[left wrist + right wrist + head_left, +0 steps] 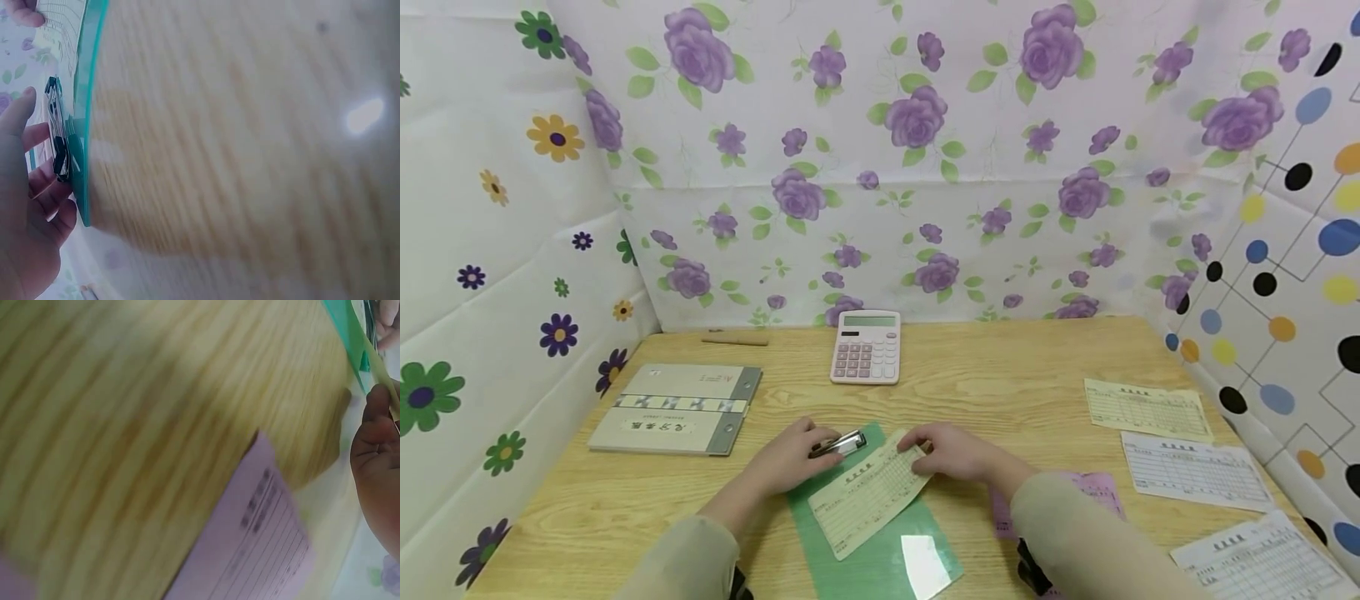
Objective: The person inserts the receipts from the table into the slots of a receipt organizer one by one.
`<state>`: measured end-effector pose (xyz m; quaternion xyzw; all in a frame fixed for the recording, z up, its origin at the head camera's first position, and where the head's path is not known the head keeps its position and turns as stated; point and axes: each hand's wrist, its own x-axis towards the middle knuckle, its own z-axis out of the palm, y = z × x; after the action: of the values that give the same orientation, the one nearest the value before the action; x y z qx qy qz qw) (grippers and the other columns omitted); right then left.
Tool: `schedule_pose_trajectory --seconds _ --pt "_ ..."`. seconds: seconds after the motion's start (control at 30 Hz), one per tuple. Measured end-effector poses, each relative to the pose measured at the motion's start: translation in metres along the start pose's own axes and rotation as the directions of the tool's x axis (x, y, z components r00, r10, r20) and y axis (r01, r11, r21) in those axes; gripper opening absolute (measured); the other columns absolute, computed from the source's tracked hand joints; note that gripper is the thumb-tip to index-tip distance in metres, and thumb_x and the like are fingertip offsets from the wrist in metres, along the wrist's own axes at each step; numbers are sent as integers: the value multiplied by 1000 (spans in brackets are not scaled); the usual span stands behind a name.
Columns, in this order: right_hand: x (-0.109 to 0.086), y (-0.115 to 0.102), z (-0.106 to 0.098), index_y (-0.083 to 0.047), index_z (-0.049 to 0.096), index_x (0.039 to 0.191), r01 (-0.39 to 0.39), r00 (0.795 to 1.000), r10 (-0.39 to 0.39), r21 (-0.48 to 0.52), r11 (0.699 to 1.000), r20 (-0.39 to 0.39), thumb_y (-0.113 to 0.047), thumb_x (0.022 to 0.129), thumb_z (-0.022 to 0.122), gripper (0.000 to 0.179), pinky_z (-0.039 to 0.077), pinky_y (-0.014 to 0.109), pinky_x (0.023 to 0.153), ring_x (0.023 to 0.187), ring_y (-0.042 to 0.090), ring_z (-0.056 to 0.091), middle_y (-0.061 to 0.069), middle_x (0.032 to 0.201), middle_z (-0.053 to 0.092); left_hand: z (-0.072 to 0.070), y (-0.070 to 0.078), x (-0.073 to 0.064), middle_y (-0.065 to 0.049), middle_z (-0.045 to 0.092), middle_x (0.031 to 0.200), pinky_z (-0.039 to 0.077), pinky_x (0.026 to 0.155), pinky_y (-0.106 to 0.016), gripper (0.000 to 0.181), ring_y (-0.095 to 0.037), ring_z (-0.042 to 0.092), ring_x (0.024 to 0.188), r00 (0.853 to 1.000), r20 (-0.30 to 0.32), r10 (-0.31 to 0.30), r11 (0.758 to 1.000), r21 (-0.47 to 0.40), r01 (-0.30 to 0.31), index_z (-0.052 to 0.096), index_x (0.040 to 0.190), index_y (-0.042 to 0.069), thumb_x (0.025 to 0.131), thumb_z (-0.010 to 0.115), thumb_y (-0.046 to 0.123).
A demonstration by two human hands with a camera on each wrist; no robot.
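A green clipboard (850,575) lies tilted on the table, with its metal clip (847,443) at the far end. My left hand (792,454) has its thumb and fingers around the clip; in the left wrist view, fingertips meet the black-and-silver clip (57,134). A pale yellow form slip (865,500) with a printed table lies slantwise over the board. By its right end, my right hand (951,452) pinches that slip, with thumb and fingertips at its edge (379,375). Beneath the right forearm is a pink form slip (1093,487), partly hidden by the sleeve.
A pink calculator (865,348) stands farther back. To the left lie a grey-and-cream ledger book (677,408) and a brown pen-like stick (735,337). Down the right side are a yellow slip (1146,408) and two white slips, one nearer (1262,558). Patterned cloth walls enclose the table.
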<state>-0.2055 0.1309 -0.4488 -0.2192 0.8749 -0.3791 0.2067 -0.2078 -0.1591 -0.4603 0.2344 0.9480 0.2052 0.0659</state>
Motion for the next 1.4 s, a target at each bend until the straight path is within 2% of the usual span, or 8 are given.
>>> schedule_pose_trajectory --seconds 0.23,0.53,0.7,0.87,1.07,1.2,1.3,1.4 --pt "14 -11 9 -22 65 112 20 1000 -19 -35 999 8 -17 82 66 31 41 37 86 95 14 51 -4 111 59 -1 0 4 4 49 91 40 64 -31 38 -11 44 73 999 -4 36 998 48 -36 64 118 16 88 64 39" --pt "24 -18 17 -15 65 112 41 999 -41 -31 999 12 -12 81 67 31 39 39 94 105 16 52 0 114 60 -2 -1 7 5 48 88 40 63 -31 37 -11 45 71 998 -10 58 998 13 -58 65 117 18 85 68 35" --pt "22 -19 22 -9 65 111 85 996 -85 -81 993 3 -11 81 67 30 40 37 94 105 16 53 2 110 61 0 -4 8 7 47 85 38 60 -28 36 -9 43 69 996 -22 91 995 47 -90 65 116 21 84 69 37" --pt "16 -18 25 -10 65 109 99 995 -98 -163 982 14 -12 80 67 29 42 33 90 97 12 52 -1 107 60 1 -5 8 7 47 86 38 59 -26 38 -9 43 69 993 -22 116 990 82 -114 65 118 22 84 68 38" --pt "13 -16 27 -10 65 109 115 993 -115 -174 978 10 -9 78 66 31 42 30 82 88 11 49 -3 101 58 1 -2 7 6 47 84 37 57 -24 35 -7 42 66 988 -37 150 979 144 -143 65 117 21 86 66 37" --pt "13 -14 29 -11 65 109 113 993 -114 -178 977 6 -11 78 66 31 42 30 83 89 10 49 -4 102 57 0 1 6 5 48 84 37 56 -24 38 -7 42 66 987 -41 154 975 166 -145 65 118 20 86 66 40" --pt "13 -13 29 -11 65 109 112 994 -114 -188 976 1 -12 78 67 31 42 29 83 88 10 49 -5 100 57 2 1 6 5 47 84 37 56 -25 38 -8 41 66 981 -39 192 960 214 -179 63 119 19 88 63 40" --pt "13 -12 29 -10 65 110 116 993 -119 -197 974 -3 -12 79 67 32 42 28 79 84 10 48 -5 96 56 6 0 8 5 45 81 36 55 -24 29 -8 40 64 965 -32 259 927 289 -239 61 114 18 92 59 37"
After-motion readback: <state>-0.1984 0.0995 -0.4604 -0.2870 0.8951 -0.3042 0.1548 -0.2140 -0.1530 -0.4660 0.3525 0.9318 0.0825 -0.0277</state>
